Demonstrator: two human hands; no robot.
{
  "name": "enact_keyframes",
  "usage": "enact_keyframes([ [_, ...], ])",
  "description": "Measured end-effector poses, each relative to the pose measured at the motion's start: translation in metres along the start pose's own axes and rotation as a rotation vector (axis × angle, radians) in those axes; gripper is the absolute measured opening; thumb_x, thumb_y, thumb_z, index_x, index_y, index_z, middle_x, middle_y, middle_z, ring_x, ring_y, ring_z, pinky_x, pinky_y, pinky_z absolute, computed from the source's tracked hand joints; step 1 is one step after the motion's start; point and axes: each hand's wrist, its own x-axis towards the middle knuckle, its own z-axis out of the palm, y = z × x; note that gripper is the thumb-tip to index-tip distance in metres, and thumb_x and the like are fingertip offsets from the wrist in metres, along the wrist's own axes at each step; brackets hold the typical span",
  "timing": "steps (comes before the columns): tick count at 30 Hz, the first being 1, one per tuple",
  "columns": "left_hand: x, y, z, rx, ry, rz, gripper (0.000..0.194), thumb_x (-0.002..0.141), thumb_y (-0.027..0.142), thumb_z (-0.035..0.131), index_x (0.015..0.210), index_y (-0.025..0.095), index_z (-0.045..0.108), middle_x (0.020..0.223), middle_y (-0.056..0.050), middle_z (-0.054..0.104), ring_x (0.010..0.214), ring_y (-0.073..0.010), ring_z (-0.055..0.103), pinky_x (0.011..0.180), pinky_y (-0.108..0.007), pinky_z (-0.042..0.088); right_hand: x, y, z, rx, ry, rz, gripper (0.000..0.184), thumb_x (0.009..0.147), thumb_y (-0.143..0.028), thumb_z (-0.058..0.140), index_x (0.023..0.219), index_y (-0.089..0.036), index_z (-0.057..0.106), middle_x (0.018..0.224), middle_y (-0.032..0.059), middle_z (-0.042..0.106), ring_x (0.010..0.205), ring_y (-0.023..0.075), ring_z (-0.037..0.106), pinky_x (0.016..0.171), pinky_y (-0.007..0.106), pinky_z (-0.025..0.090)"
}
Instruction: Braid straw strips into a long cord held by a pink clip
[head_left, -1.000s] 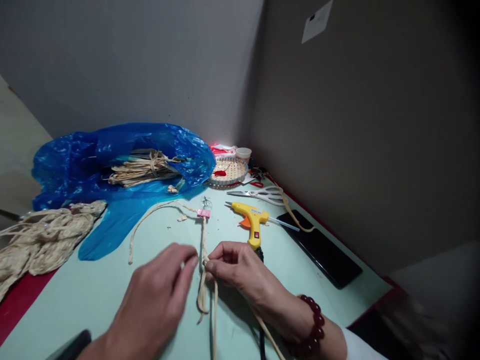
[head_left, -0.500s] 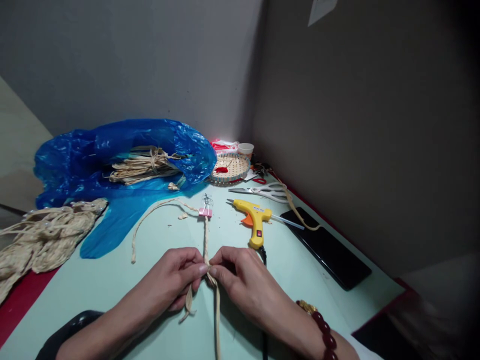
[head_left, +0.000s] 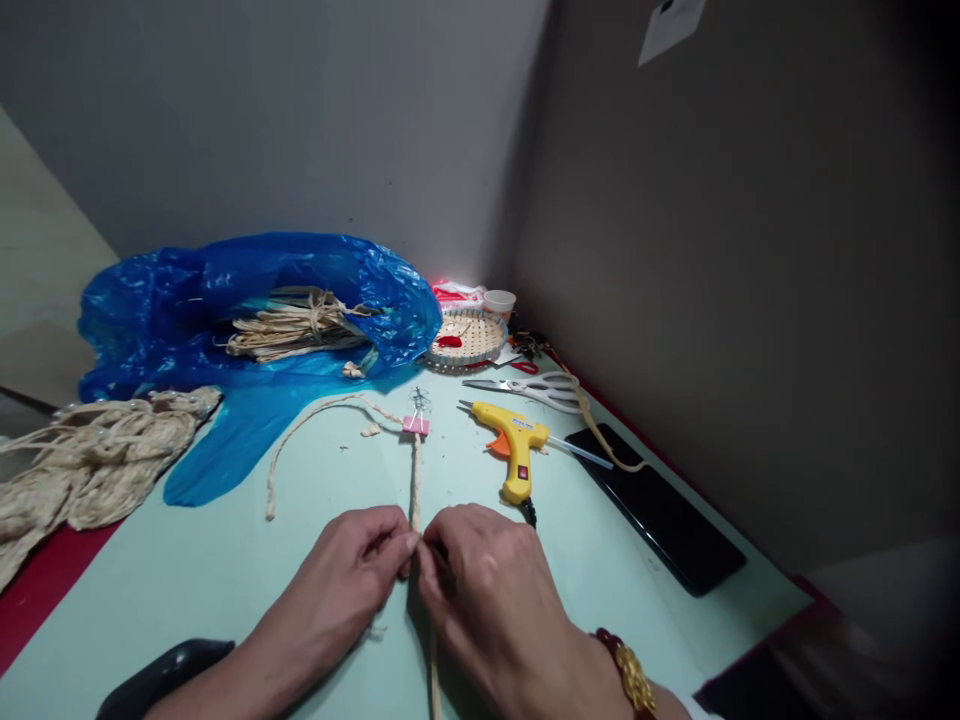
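A pale braided raffia cord [head_left: 417,480] runs down the table from a pink binder clip [head_left: 415,426], which grips its upper part. My left hand [head_left: 358,562] is closed, thumb and forefinger pinching the lower end of the braid. Pressed close on the other side, my right hand [head_left: 484,580] is closed on the same cord, its back turned up and hiding the fingertips. One loose strand [head_left: 434,670] trails from beneath my right hand toward the near edge. The cord's other end [head_left: 289,440] curves away left of the clip.
A yellow glue gun [head_left: 514,445] and scissors [head_left: 532,388] lie right of the braid, near a black phone [head_left: 667,520]. Behind are a blue plastic bag [head_left: 150,310] holding a raffia bundle [head_left: 292,328] and a woven basket [head_left: 480,340]. Woven raffia pieces [head_left: 112,460] lie left.
My right hand has rolled over so its back faces up, covering the strands below the pinch. The loose ends under my left hand are now mostly hidden. The view has shifted slightly.
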Motion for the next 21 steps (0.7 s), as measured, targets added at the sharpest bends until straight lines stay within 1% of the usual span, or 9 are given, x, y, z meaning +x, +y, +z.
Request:
enact_keyframes([
  [3,0.000,-0.003,0.002,-0.145,-0.018,-0.013,0.029,0.082,0.038,0.048,0.059,0.020,0.046,0.048,0.008,0.041,0.048,-0.0106,0.035,0.049,-0.023,0.027,0.000,-0.005,0.003,-0.181,0.104,-0.158,0.014,0.084,-0.009,0.046,0.074,-0.019,0.048,0.065,0.0025,0.055,0.058,0.0178,0.048,0.052,0.031,0.025],
  [6,0.000,-0.008,0.002,-0.296,-0.023,-0.002,0.029,0.079,0.038,0.054,0.059,0.019,0.046,0.049,0.008,0.042,0.045,-0.0081,0.035,0.046,-0.021,0.026,0.002,-0.012,0.005,-0.357,0.166,-0.321,0.018,0.080,-0.003,0.045,0.072,-0.019,0.045,0.061,0.0034,0.052,0.054,0.0171,0.044,0.050,0.030,0.023],
  [10,0.003,-0.015,0.002,-0.513,-0.141,-0.069,0.033,0.076,0.047,0.058,0.061,0.021,0.045,0.036,0.012,0.035,0.029,-0.0040,0.022,0.034,-0.020,0.011,0.004,-0.021,0.008,-0.487,0.266,-0.485,0.020,0.080,-0.002,0.041,0.068,-0.017,0.046,0.055,0.0031,0.046,0.049,0.0163,0.040,0.048,0.031,0.021],
  [12,0.004,-0.016,0.001,-0.556,-0.188,-0.065,0.037,0.075,0.051,0.058,0.061,0.021,0.044,0.032,0.013,0.034,0.027,-0.0035,0.022,0.032,-0.019,0.009,0.004,-0.023,0.009,-0.509,0.280,-0.528,0.019,0.077,-0.002,0.041,0.066,-0.016,0.047,0.054,0.0033,0.045,0.047,0.0163,0.040,0.047,0.031,0.020],
  [16,0.005,-0.015,-0.001,-0.579,-0.231,-0.060,0.039,0.073,0.053,0.061,0.060,0.020,0.045,0.033,0.013,0.033,0.026,-0.0029,0.025,0.031,-0.018,0.014,-0.001,-0.024,0.010,-0.553,0.206,-0.588,0.015,0.075,-0.004,0.043,0.069,-0.012,0.055,0.058,0.0062,0.050,0.050,0.0172,0.041,0.048,0.032,0.021],
  [19,0.005,-0.013,-0.003,-0.583,-0.210,-0.060,0.038,0.072,0.048,0.064,0.056,0.019,0.046,0.036,0.011,0.039,0.026,-0.0010,0.024,0.030,-0.017,0.011,-0.007,-0.021,0.010,-0.562,0.209,-0.617,0.018,0.075,-0.004,0.042,0.071,-0.010,0.059,0.057,0.0075,0.051,0.049,0.0172,0.039,0.047,0.032,0.021],
  [21,0.004,-0.012,-0.004,-0.590,-0.194,-0.062,0.036,0.073,0.045,0.065,0.056,0.018,0.048,0.041,0.010,0.044,0.027,0.0001,0.024,0.031,-0.017,0.010,-0.011,-0.019,0.008,-0.552,0.208,-0.605,0.023,0.075,-0.004,0.041,0.081,-0.005,0.063,0.061,0.0108,0.055,0.052,0.0187,0.040,0.048,0.033,0.025],
])
